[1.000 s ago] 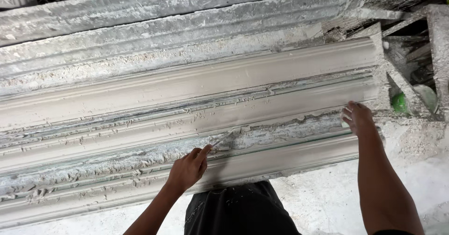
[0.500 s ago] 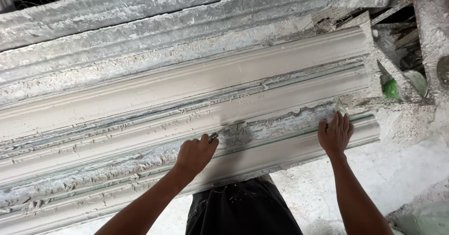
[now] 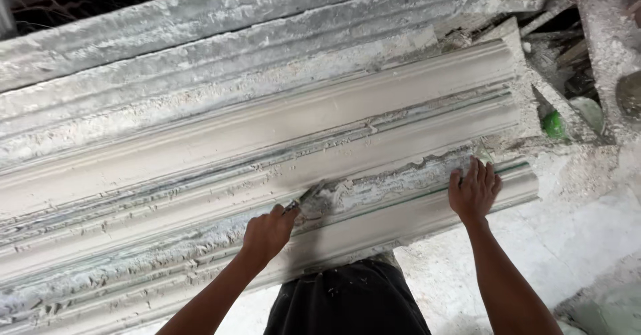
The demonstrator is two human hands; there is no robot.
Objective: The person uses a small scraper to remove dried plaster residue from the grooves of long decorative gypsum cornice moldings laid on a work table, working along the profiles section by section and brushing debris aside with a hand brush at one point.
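1. The long plaster moulding [image 3: 267, 141] lies slantwise across the view, from the lower left up to its squared end at the upper right, on a rough plaster-caked desk [image 3: 574, 241].
2. The left hand [image 3: 267, 233] is closed in a fist around the handle of a small scraper [image 3: 308, 198]; its fingers [image 3: 284, 216] are curled tight, and the blade tip touches the ragged grey band that runs along the lower groove of the moulding.
3. The right hand [image 3: 474, 191] lies flat and open on the same band near the moulding's right end, fingers spread, palm down, holding nothing.
4. The moulding looks stiff and heavy for its length, yet brittle: the thin raised ribs and the crumbly crust along the groove would likely chip under a sharp knock or a twist.
5. Its smooth upper curve looks dusty and probably slippery; the broad lower face and the flat end seem the safer places to press or take hold, with support spread along its length rather than at one point.
6. The scraper is light and rigid; held close to the blade, as here, it gives fine control.
7. Plaster rubble and a green scrap [image 3: 553, 125] lie beyond the right end.
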